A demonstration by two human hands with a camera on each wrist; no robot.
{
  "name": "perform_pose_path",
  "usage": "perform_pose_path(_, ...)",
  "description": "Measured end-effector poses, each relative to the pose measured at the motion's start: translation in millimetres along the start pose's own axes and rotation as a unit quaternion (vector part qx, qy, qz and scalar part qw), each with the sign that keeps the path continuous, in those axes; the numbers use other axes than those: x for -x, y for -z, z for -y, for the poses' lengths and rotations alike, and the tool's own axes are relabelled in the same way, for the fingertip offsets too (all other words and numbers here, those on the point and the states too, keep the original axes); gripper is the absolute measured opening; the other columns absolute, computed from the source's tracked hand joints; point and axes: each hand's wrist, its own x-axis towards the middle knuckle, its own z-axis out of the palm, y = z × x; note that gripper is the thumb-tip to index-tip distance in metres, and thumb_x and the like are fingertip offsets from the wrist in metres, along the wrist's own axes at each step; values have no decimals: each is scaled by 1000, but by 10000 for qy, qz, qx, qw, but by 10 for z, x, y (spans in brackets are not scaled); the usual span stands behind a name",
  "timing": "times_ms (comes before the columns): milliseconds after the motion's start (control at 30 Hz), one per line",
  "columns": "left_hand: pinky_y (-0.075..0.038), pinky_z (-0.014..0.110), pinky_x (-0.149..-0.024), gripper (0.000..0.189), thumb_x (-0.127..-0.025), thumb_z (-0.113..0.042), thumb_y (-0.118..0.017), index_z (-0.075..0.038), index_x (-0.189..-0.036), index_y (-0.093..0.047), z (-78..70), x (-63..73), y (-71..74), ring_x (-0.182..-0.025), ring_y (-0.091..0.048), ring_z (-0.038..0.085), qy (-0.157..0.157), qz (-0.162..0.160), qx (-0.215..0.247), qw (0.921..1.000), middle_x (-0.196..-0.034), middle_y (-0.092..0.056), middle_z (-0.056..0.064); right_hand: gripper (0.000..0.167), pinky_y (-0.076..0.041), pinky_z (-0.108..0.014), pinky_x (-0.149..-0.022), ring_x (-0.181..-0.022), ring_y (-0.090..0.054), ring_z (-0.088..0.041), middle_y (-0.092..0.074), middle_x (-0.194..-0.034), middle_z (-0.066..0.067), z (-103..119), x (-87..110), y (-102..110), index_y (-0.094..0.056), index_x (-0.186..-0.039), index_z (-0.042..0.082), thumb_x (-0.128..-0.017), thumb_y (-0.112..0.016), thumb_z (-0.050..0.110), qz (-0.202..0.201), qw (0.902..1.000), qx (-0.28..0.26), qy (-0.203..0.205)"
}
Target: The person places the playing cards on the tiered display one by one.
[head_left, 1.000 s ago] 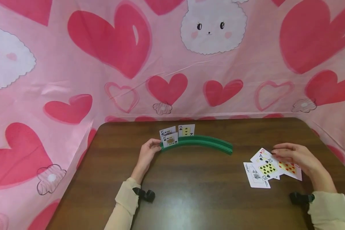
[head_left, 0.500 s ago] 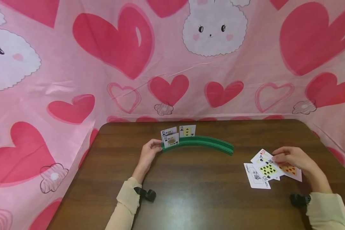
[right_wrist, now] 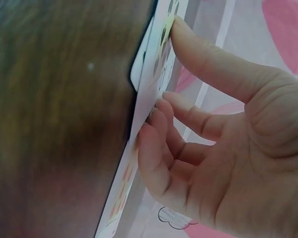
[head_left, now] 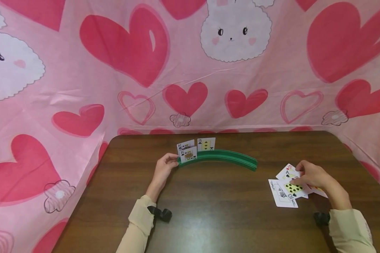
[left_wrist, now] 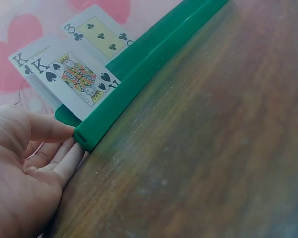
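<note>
My left hand (head_left: 164, 168) holds the left end of a curved green card holder (head_left: 228, 155), thumb and fingers at its tip. In the holder stand a king of spades (left_wrist: 77, 77), another black king (left_wrist: 21, 59) behind it, and a three of clubs (left_wrist: 99, 34). My right hand (head_left: 316, 179) is over a spread of overlapping playing cards, its thumb touching the ten of spades (head_left: 293, 189). Its other fingertips (right_wrist: 146, 134) bend down onto the cards, apart from the thumb. Beside the ten lie a joker (head_left: 280, 196) and a red-marked card (head_left: 288, 168).
The cards and holder are on a brown wooden table (head_left: 209, 211). A pink cloth (head_left: 256, 77) printed with hearts hangs behind and at the sides. Black straps with small devices (head_left: 163, 214) are on both wrists.
My right hand has moved left and down onto the ten of spades, its fingers bending more. The left hand has stayed at the holder's end.
</note>
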Motion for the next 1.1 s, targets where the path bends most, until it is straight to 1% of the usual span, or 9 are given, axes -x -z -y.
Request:
perform_pose_path(267,-50,22,-84,22,-94,10,-61,11,-114,-68,-2,7,11,-109,-66,24,66,-34,-45,10000,-119,-69,22,62,-42,-44,-73,-85,-52,-33,-52,-88,-14,14,-3,8,-49,-106,-11,-82,-87,32,91,9998,97,-127)
perform_pose_path(400,-50,21,-84,22,-94,10,-61,11,-115,-67,-1,13,6,-111,-66,27,51,-4,-57,10000,-119,-69,23,68,-41,-42,-72,-84,-53,-34,-54,-89,-16,16,15,4,-49,-107,-11,-80,-88,39,117,9997,160,-142)
perform_pose_path(500,-50,21,-83,22,-94,10,-61,12,-115,-67,2,15,-2,-111,-66,28,27,-2,-63,10000,-119,-69,23,75,-42,-43,-73,-86,-53,-35,-55,-91,-17,21,26,0,-47,-112,-11,-78,-89,42,210,9996,102,-184)
perform_pose_path(567,-50,20,-83,22,-94,10,-61,12,-115,-67,0,16,-7,-112,-66,28,39,0,-41,10000,-120,-69,24,78,-43,-46,-75,-88,-54,-37,-55,-93,-18,25,24,-1,-45,-115,-11,-78,-89,41,285,9993,52,-238)
perform_pose_path(700,-50,20,-83,23,-94,10,-61,13,-116,-66,-5,28,-7,-113,-65,30,42,5,-8,10000,-121,-68,25,77,-43,-50,-77,-88,-53,-38,-55,-94,-20,28,26,-8,-42,-117,-13,-79,-89,35,339,9991,48,-231)
perform_pose_path(867,-50,20,-83,22,-93,10,-61,12,-115,-67,2,35,-3,-111,-66,28,10,-34,-26,10000,-119,-69,24,74,-42,-45,-74,-86,-54,-35,-55,-93,-18,15,30,-3,-44,-114,-12,-79,-90,34,249,9995,46,-177)
perform_pose_path(967,-50,20,-83,22,-93,11,-61,11,-114,-67,9,31,0,-109,-66,26,15,-66,-62,10000,-118,-70,23,72,-43,-45,-74,-86,-54,-36,-55,-93,-19,-5,28,11,-45,-113,-13,-78,-90,32,147,9998,56,-88)
perform_pose_path(1033,-50,21,-83,21,-93,11,-61,11,-114,-68,11,31,-1,-109,-66,25,46,-62,-60,10000,-118,-70,22,68,-44,-44,-74,-86,-55,-36,-57,-93,-20,-28,31,20,-47,-112,-13,-79,-90,27,-34,10000,44,58)
perform_pose_path(1100,-50,21,-84,22,-93,11,-61,11,-114,-68,12,33,-4,-110,-66,26,51,-43,-67,10000,-119,-69,22,60,-45,-43,-71,-84,-56,-35,-60,-92,-20,-53,40,35,-49,-111,-14,-81,-88,22,-307,9993,-34,208)
